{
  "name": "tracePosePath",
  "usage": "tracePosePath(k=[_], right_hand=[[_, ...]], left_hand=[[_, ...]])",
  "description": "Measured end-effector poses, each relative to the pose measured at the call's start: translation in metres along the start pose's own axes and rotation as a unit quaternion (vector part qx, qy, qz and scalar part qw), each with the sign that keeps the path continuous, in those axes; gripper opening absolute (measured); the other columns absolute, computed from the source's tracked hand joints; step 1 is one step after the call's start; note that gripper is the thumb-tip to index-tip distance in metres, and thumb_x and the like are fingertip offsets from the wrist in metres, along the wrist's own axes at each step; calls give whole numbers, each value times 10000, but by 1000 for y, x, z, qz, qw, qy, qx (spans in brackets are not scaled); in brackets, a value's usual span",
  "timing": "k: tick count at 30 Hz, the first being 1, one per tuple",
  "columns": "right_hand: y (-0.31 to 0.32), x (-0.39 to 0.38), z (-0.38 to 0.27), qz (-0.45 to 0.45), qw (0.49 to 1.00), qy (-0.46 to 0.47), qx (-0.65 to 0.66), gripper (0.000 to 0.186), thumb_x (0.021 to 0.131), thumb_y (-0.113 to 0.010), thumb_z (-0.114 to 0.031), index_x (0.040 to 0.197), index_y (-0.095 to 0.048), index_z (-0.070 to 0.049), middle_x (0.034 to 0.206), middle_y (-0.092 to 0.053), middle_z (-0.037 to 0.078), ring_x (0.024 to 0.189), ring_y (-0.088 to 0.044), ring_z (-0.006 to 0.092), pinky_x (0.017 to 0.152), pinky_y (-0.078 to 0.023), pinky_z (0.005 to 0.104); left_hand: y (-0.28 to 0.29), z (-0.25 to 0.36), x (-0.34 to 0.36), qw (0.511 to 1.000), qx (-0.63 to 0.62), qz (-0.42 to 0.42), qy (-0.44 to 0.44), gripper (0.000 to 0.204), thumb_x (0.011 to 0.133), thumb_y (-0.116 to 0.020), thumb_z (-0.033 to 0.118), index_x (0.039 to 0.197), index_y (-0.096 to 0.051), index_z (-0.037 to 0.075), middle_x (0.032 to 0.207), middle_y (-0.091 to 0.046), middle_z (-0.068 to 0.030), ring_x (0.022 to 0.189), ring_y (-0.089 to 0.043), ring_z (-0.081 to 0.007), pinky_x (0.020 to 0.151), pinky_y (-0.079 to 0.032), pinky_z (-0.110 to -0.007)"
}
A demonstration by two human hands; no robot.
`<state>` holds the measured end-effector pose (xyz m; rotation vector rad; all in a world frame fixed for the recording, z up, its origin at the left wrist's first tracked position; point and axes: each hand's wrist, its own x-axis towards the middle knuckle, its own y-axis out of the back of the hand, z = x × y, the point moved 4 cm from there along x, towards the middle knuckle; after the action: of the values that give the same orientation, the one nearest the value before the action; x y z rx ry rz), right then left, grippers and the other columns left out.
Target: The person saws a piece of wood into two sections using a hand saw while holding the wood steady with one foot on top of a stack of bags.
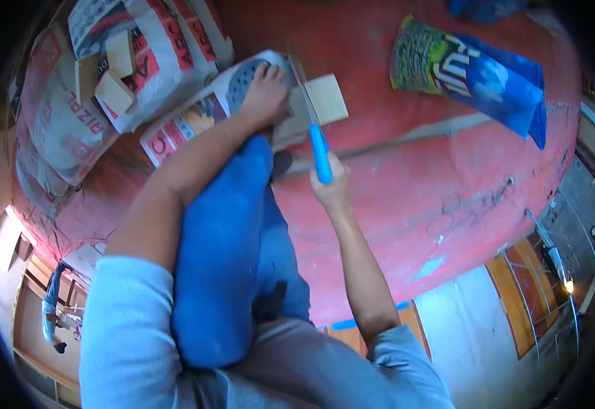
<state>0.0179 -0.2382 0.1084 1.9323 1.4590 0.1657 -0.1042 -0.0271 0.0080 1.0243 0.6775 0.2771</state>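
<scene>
My right hand [331, 185] is wrapped round the blue handle [320, 153] of a handsaw, with its thin blade [303, 85] pointing away from me. The blade lies against a pale flat piece of wood [328, 97], which shows to its right. My left hand [267, 99] lies on a printed paper sack [239, 83] just left of the blade, its fingers stretched forward. Beneath that hand more of the tan piece [294, 121] shows, and what the palm presses on is hidden. My bent left leg in blue trousers [222, 252] reaches up under my left forearm.
Stacked paper sacks [59, 123] stand at the far left, with small wood offcuts [115, 92] on top. A blue and green pouch [474, 78] lies at the far right on the red covering [406, 184]. Beyond its edge, a lit lamp [568, 286] glows, and another person [52, 310] appears lower left.
</scene>
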Motion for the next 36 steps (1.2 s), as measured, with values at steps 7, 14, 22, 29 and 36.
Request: tracePosePath(k=[7, 14, 22, 29, 36], right_hand=[[65, -43, -43, -76, 991, -106, 27, 128, 836, -703, -64, 917, -614, -23, 727, -606, 238, 691, -633, 462, 597, -474, 501], [169, -182, -99, -127, 979, -158, -36, 132, 815, -718, -25, 920, -639, -19, 696, -593, 185, 634, -648, 405, 566, -489, 454], [-18, 45, 2, -27, 998, -58, 8, 165, 846, -700, -108, 962, -645, -4, 747, -651, 245, 711, -654, 463, 635, -506, 491], [-7, 54, -13, -52, 992, -110, 15, 164, 860, -704, -124, 931, -627, 2, 765, -653, 260, 749, -666, 464, 656, -515, 487], [124, -157, -58, -123, 982, -140, -23, 171, 823, -737, -40, 961, -637, -34, 759, -616, 196, 702, -636, 428, 603, -473, 507]], left_hand=[[-3, 6, -12, 1000, -8, 2, 2, 538, 728, -821, 503, 1037, -783, 65, 1271, -592, -166, 1360, -443, -345, 1230, -220, -540], [1, 2, -20, 1000, -9, 10, 13, 523, 729, -834, 463, 1036, -773, 44, 1262, -592, -156, 1365, -440, -331, 1234, -220, -537], [0, -2, -7, 970, -152, 185, 50, 316, 849, -725, 279, 1049, -707, 35, 1147, -615, -163, 1236, -521, -364, 1106, -347, -526], [16, 50, 103, 977, -206, -11, -58, 573, 932, -711, 407, 1331, -638, 3, 1267, -686, -242, 1216, -623, -430, 1047, -483, -498], [-42, 30, 117, 962, -219, -162, -23, 507, 897, -759, 340, 1289, -659, 35, 1253, -694, -214, 1205, -643, -398, 1022, -506, -469]])
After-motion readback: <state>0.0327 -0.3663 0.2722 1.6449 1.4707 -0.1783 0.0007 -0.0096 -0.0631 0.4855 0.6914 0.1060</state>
